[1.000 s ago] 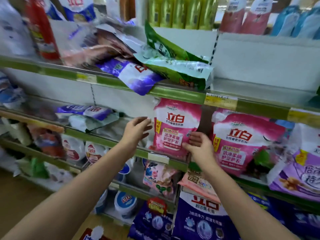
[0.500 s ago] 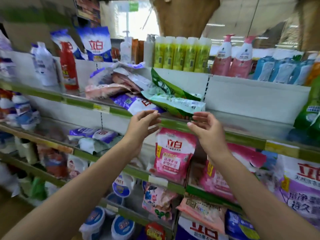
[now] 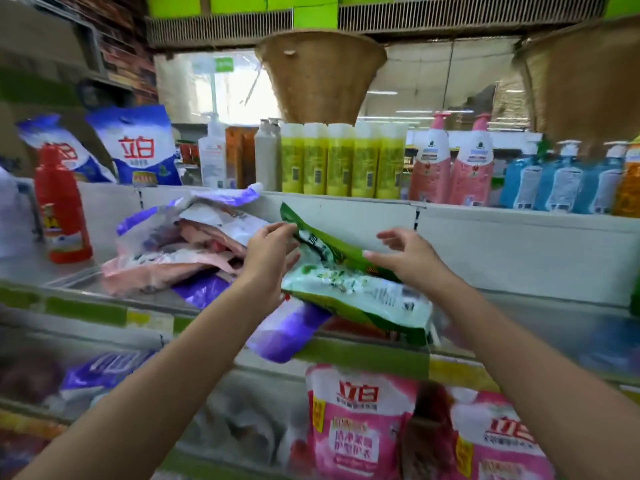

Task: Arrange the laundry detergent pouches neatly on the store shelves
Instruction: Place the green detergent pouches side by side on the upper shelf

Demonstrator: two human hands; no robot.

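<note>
Left fingers (image 3: 277, 230) are curled over the top edge of the green pouch (image 3: 353, 285), thumb underneath, so the pouch looks pinched at its left end; right fingers (image 3: 391, 244) are spread and loosely bent, laid on or just above the pouch's right side, nothing clearly gripped. A second ago both hands were down at the pink pouch (image 3: 356, 427) on the lower shelf; half a second ago they were raised in front of the shelf edge (image 3: 363, 355), holding nothing. Contact has now been made with the heap above by the left hand (image 3: 266, 261) and right hand (image 3: 412, 261). Judged from that: the pink pouch is treated as done, standing upright, and the green one is next to be straightened. The green pouch lies flat and skewed on the upper shelf, front corner overhanging the edge, resting on a purple pouch (image 3: 291, 334) that also hangs over. Left of it a pile (image 3: 180, 251) of pink, white and purple pouches is slumped together. Materials: glossy soft plastic film, creased, liquid-filled by the look, so sagging is expected when lifted by one end. The shelf is smooth metal with a green price strip. Behind are rigid yellow bottles (image 3: 343, 161) and a red bottle (image 3: 62, 206), upright.
</note>
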